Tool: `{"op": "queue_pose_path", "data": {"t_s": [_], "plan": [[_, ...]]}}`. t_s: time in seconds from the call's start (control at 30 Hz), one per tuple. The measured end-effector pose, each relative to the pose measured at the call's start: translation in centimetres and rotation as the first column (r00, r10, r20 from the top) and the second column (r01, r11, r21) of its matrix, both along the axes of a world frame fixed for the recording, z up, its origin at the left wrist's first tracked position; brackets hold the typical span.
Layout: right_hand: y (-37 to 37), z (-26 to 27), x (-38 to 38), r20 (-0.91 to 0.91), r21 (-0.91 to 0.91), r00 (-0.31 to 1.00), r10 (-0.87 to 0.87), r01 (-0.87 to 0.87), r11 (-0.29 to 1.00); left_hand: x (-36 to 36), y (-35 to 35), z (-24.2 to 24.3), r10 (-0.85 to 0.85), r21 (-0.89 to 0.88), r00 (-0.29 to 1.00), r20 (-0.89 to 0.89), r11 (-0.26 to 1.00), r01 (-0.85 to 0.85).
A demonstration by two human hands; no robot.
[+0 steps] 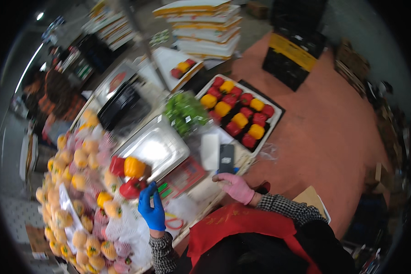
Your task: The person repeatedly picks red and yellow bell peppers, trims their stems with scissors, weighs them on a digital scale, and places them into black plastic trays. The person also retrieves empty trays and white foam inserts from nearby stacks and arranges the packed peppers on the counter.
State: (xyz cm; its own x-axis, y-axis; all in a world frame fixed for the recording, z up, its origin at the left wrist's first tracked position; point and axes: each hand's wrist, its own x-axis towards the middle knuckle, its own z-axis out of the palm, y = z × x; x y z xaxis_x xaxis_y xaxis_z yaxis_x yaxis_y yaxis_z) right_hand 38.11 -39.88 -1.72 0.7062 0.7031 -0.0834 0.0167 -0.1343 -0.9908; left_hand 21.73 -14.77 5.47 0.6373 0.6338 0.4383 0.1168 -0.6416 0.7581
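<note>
My left hand (151, 209), in a blue glove, is beside a red bell pepper (132, 187) at the metal scale pan's lower left corner; its fingers are bent and apart, and it seems to hold nothing. A yellow bell pepper (134, 167) and another red one (116, 166) lie just above. My right hand (238, 188) wears a pink glove with brownish fingertips and is by the lower end of a dark smartphone (226, 159). Blur hides whether it grips anything. The scale pan (150, 145) sits left of the phone, above a red scale base (183, 176).
Many peppers in foam net sleeves (80, 181) cover the left side. A white crate (277, 118) holds rows of red and yellow peppers. Bagged green vegetables (185, 113) lie beyond the pan, near a black tray (120, 104). Another person (60, 99) is at far left.
</note>
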Motion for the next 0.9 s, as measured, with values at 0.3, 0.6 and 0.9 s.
{"op": "queue_pose_path", "data": {"t_s": [0.3,0.6,0.9], "plan": [[-20.6,-3.5,11.5,-0.259,0.085,0.927,-0.27,0.301,0.95,19.4,-20.2,-2.0,-0.53,-0.149,0.83,-0.176,0.848,0.509],[-41.3,-4.6,20.6,-0.442,-0.024,0.651,-0.617,0.679,0.734,33.4,-36.3,-3.4,-0.795,-0.134,0.472,-0.381,0.553,0.823],[-43.5,-5.7,28.2,-0.408,-0.003,0.728,-0.551,0.602,0.798,43.3,-38.5,-8.9,-0.815,-0.157,0.405,-0.415,0.502,0.85]]}}
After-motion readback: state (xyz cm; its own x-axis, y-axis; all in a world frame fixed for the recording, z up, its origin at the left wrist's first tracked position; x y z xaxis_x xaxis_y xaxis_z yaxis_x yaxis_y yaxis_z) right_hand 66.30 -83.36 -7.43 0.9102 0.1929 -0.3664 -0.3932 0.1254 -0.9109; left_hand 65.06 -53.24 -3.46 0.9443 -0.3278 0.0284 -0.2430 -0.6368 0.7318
